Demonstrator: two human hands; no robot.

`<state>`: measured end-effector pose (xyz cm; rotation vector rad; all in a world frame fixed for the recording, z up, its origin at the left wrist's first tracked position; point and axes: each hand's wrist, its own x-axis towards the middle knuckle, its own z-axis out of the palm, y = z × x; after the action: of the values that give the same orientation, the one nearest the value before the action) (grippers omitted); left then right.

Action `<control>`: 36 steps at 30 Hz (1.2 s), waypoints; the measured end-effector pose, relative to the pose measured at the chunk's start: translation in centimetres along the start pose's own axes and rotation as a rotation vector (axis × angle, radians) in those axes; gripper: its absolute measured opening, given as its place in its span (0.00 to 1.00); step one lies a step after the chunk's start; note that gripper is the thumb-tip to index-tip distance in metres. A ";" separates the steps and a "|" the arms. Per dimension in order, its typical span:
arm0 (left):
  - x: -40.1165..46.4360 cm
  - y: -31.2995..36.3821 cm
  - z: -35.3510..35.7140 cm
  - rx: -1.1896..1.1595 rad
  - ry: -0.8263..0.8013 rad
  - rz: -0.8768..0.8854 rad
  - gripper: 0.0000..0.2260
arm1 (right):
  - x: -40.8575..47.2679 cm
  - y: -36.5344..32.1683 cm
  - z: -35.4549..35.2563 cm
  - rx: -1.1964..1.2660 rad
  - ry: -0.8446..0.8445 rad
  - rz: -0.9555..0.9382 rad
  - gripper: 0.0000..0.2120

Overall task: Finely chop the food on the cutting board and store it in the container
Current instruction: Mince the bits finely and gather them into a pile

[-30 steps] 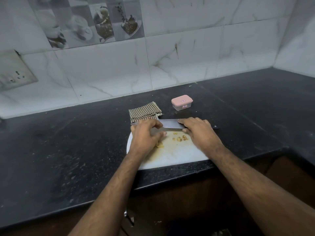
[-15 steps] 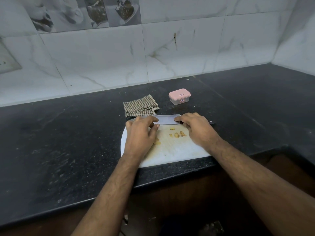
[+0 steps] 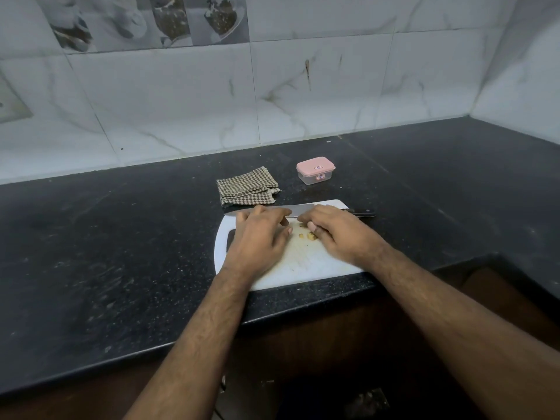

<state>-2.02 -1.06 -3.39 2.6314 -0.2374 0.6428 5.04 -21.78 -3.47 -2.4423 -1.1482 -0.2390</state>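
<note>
Two hands work low over a white board (image 3: pixel 303 268) at the front edge of the black tabletop (image 3: pixel 106 253), and they have drawn closer together than half a second ago, when a wider strip of board showed between them. The left hand (image 3: pixel 260 237) lies palm down over the board's left half, its fingers spread and fairly straight, their tips near the knife (image 3: pixel 298 211); whether they press anything I cannot tell. The right hand (image 3: pixel 336 233) has slid leftward over the spot where several pieces lay open to view, and its fingers now curl loosely over them; I cannot tell whether they pinch a piece or only herd it. This probably means the pieces are being gathered into one heap, either for another pass of chopping or for lifting out.

The knife lies flat across the board's far edge, blade to the left, dark handle jutting past the right corner, with no hand on the handle. Behind it sit a folded checked cloth (image 3: pixel 247 186) and, to its right, the container (image 3: pixel 315 170), clear with its pink lid on, well apart from the board.

The food (image 3: pixel 310 236) shows as a few small yellowish cubes between the two thumbs, coarse rather than fine.
</note>
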 end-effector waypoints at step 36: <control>-0.3 0.1 -0.9 -0.223 0.202 -0.186 0.23 | 0.8 -4.6 1.5 -0.186 0.088 -0.043 0.13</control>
<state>-2.63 -0.77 -2.74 2.3230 -0.0022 0.7636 1.98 -17.92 -3.09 -2.5391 -1.1878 -0.4818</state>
